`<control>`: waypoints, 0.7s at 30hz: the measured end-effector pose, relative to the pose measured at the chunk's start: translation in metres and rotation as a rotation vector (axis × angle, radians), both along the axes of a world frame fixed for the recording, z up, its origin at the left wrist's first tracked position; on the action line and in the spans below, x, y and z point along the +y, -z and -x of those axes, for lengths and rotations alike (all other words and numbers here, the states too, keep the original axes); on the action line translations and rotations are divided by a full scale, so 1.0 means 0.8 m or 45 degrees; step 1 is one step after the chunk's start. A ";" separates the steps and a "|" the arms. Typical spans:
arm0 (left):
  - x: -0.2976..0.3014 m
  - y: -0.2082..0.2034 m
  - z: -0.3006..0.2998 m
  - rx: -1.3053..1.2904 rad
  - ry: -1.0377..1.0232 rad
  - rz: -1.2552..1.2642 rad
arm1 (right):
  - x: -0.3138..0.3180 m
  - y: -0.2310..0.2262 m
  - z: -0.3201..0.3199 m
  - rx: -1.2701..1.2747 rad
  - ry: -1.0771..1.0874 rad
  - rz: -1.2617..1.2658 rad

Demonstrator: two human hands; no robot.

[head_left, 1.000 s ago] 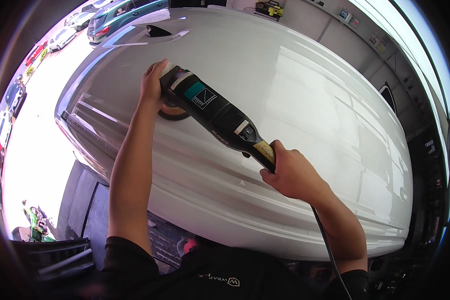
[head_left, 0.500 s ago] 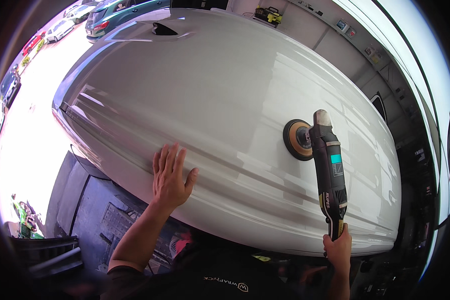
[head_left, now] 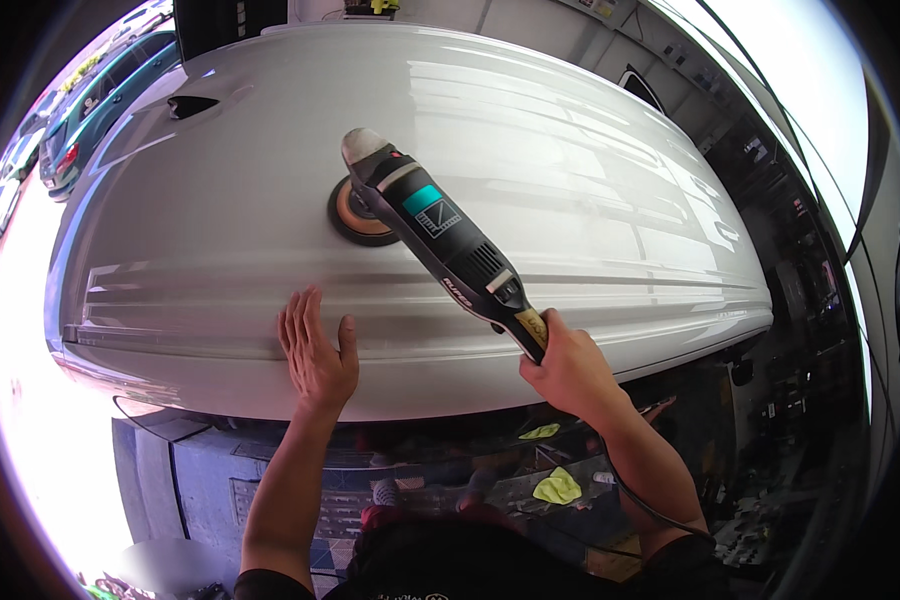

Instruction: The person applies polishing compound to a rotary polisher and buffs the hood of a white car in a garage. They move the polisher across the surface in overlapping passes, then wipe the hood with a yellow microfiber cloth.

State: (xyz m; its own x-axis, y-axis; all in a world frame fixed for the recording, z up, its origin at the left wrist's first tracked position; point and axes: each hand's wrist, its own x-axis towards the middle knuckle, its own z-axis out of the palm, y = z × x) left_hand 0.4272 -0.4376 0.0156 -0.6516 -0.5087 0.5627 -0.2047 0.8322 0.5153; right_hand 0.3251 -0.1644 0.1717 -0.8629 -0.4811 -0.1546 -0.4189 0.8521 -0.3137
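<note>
Head view: right hand (head_left: 575, 365) has its fingers wrapped round the rear handle of a black polisher (head_left: 452, 245). Polisher is over the white car roof (head_left: 240, 210), round pad (head_left: 354, 213) seemingly against the paint. Left hand (head_left: 320, 365) looks laid on the roof near the side edge, fingers spread, holding nothing. Best handling, my judgement: pad flat, firm grip, even pressure, left fingers clear of the pad, cord (head_left: 625, 487) off the paint.

Looks like a car-detailing workshop – white vehicle roof (head_left: 560, 200) with a polisher (head_left: 455, 255) on it, yellow-green cloth (head_left: 557, 486) below, panelled wall (head_left: 540, 28) behind – cars (head_left: 110, 97) in bright daylight at left.
</note>
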 end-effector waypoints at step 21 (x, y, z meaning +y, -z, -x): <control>-0.112 0.039 -0.119 0.040 -0.353 0.331 | 0.092 0.002 -0.002 -0.095 0.508 0.273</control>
